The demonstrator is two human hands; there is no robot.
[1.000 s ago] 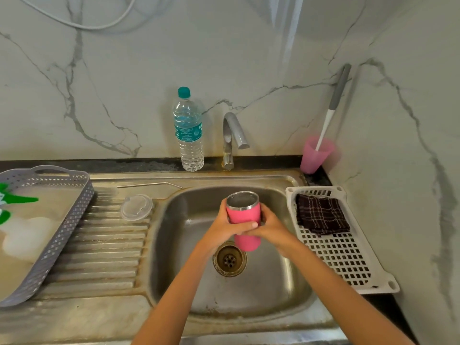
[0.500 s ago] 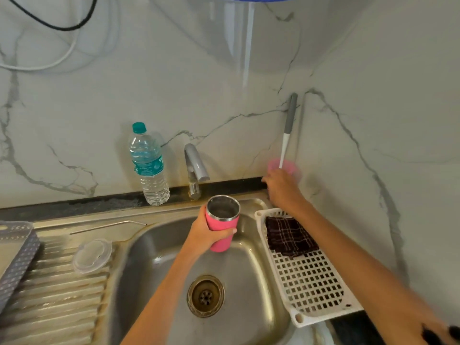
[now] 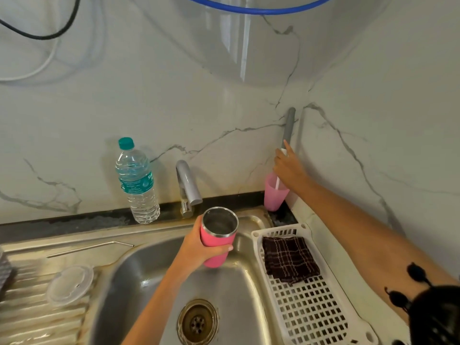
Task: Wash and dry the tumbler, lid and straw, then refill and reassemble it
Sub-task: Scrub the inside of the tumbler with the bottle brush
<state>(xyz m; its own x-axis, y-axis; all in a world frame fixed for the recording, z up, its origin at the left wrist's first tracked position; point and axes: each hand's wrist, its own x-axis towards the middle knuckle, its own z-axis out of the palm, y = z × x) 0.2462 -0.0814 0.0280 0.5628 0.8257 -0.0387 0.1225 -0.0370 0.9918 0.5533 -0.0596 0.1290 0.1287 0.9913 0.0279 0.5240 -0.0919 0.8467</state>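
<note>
Head view: left grip (image 3: pixel 199 247) wraps the pink tumbler (image 3: pixel 216 242), thumb on the near side and fingers round the far side. The tumbler is upright, steel mouth open to the camera, no lid on it, held above the back of the sink (image 3: pixel 149 282) just in front of the tap (image 3: pixel 188 185). Right grip (image 3: pixel 290 168) is up at the wall corner and holds the brush (image 3: pixel 289 125) at the join of the white stem and the grey handle, forefinger pointing up along the grey part. The brush's lower end stands inside a pink cup (image 3: pixel 273 196) on the tabletop ledge behind the sink; the head is hidden in the cup. The clear lid (image 3: pixel 71 283) lies flat on the ribbed drainboard (image 3: pixel 37 319) left of the basin. The metal straw (image 3: pixel 89 249) lies along the sink's back edge, bent end to the right, apart from the lid. Water bottle (image 3: pixel 138 180) with teal cap stands left of the tap, against the wall. White rack (image 3: pixel 311 307) sits right of the basin and carries a dark checked cloth (image 3: pixel 288 260) at its far end. Drain (image 3: pixel 198 321) shows in the basin floor. Grey basket edge (image 3: pixel 5 270) is at far left.
</note>
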